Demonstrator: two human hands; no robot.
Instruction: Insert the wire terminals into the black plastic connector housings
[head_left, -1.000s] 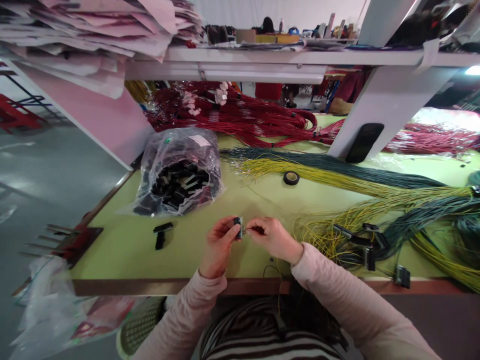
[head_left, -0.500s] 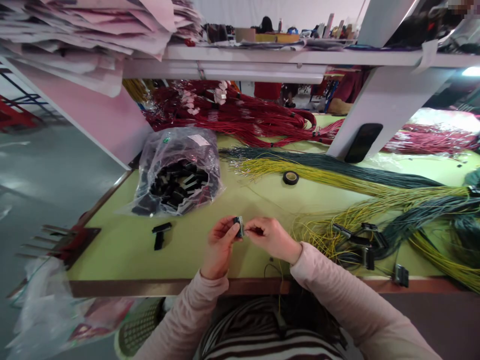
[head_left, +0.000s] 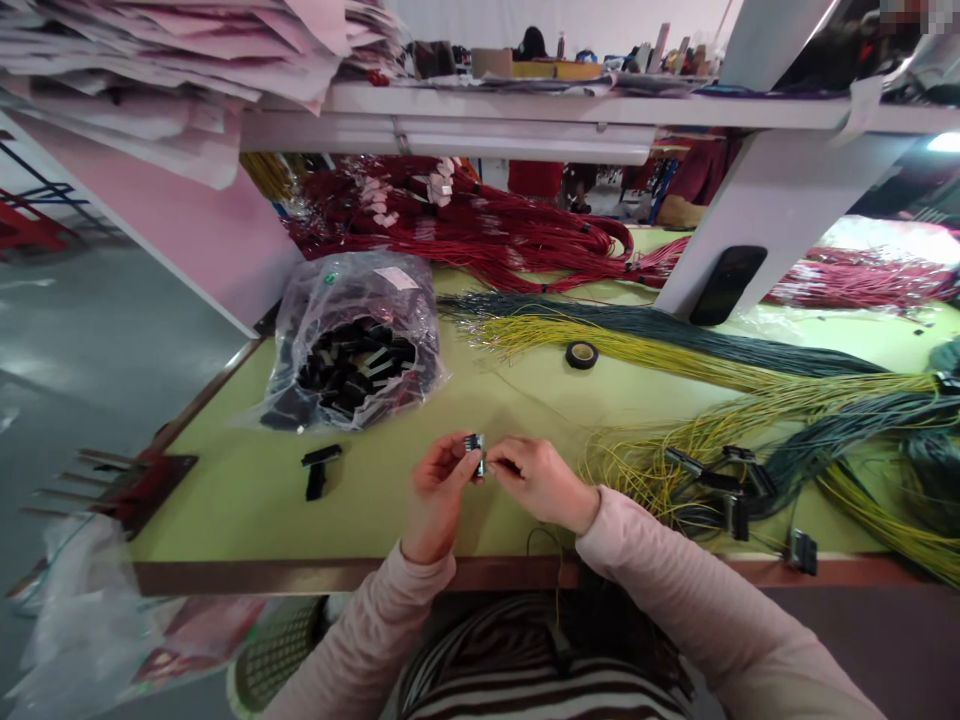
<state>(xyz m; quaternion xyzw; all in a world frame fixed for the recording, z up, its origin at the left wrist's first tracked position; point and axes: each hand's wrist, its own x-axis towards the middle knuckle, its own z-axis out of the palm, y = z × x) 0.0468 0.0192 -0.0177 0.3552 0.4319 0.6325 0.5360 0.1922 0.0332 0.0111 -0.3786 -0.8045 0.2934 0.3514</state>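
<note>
Pinched in the fingers of my left hand [head_left: 439, 490] is a small black connector [head_left: 473, 445] with a pale face turned to the right. My right hand [head_left: 544, 480] is closed in a pinch close against that pale face. A thin yellow wire [head_left: 559, 565] loops below the right wrist and hangs over the table edge; its end appears to run into the right fingers, though the tip is hidden. Two black connectors [head_left: 321, 470] lie on the table to the left of my left hand.
Beyond my left hand a clear plastic bag [head_left: 360, 290] lies open, full of black connectors. A roll of black tape [head_left: 581, 355] rests near yellow wires [head_left: 675, 360] and dark green wires [head_left: 750, 345]. Several wired connectors [head_left: 736, 515] lie at the right. A phone [head_left: 727, 285] leans on the post.
My left hand has tilted the connector slightly, and my right hand has shifted a little left beside it. Both hands keep their pinch.
</note>
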